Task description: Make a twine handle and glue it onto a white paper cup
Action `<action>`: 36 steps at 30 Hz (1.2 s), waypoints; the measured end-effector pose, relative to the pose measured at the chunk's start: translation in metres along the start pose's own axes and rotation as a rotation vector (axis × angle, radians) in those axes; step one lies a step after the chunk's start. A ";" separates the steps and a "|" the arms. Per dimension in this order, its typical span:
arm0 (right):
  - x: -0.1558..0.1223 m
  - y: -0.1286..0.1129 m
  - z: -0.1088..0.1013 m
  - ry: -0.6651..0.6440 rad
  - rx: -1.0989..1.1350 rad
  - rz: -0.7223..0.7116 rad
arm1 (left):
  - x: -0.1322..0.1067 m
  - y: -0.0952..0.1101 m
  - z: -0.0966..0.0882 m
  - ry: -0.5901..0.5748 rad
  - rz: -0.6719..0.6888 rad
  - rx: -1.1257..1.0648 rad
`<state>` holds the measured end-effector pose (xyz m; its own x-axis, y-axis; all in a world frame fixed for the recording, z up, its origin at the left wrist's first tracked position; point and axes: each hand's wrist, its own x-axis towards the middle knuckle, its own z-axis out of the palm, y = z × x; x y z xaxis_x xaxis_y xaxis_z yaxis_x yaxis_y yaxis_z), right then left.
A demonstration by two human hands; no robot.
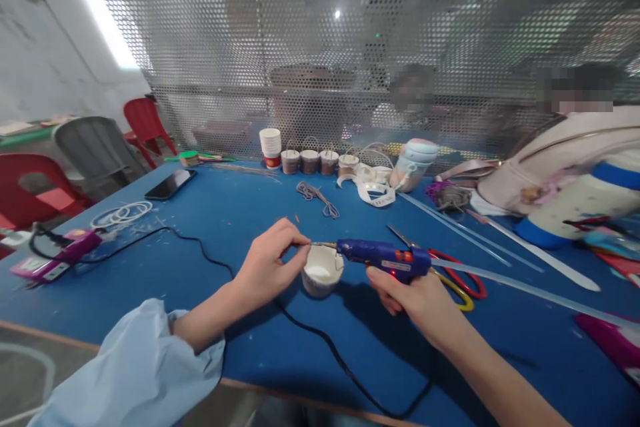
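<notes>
the left hand (pixel 273 259), its forearm angled in from the lower left, pinches a thin strand (pixel 321 244) between thumb and forefinger at the glue gun's tip. the right hand (pixel 417 297), forearm reaching in from the lower right, wraps the grip of the blue hot glue gun (pixel 373 255), held level with its nozzle over a white paper cup (pixel 321 275). red-and-yellow-handled scissors (pixel 465 288) lie beyond the right hand. on the blue table (pixel 190 280), 4 filled cups (pixel 309 161) line up beside a cup stack (pixel 271 147), before a perforated metal screen (pixel 210 33). red chairs (pixel 149 125) stand at left.
</notes>
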<state>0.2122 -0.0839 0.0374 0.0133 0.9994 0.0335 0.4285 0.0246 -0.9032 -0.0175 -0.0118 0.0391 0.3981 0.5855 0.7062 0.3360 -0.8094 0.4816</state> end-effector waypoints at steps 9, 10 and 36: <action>-0.001 -0.004 0.003 -0.008 0.148 0.014 | 0.000 0.001 -0.001 -0.005 -0.014 0.011; -0.001 -0.004 0.003 -0.006 0.151 0.011 | 0.000 0.001 -0.001 -0.009 -0.004 0.012; 0.001 0.002 0.002 -0.045 0.108 0.006 | -0.002 -0.001 -0.003 -0.055 0.103 0.146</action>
<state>0.2115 -0.0823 0.0352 -0.0257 0.9996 0.0111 0.3285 0.0189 -0.9443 -0.0211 -0.0123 0.0382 0.4818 0.5049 0.7162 0.4095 -0.8523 0.3253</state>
